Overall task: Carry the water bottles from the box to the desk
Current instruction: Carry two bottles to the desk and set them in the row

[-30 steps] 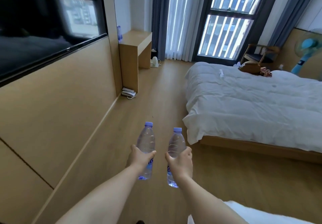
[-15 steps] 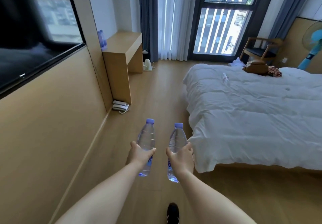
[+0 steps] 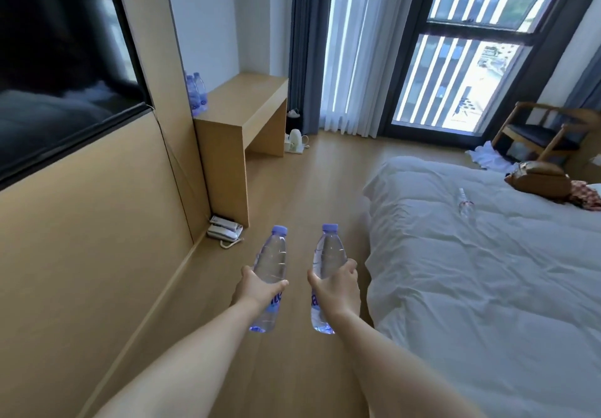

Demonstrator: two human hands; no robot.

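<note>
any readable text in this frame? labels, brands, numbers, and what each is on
"te": partial blue letters on the label of the left-hand bottle, the rest hidden by the left hand.
"a": partial blue letter on the right-hand bottle, the rest hidden by the right hand.
Bottles on the desk: labels too small to read.
Bottle on the bed: label blurred.
Phone on the floor: nothing legible.

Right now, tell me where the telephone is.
In the head view, the telephone lies on the floor, left of centre, against the wall at the desk's near foot.
</note>
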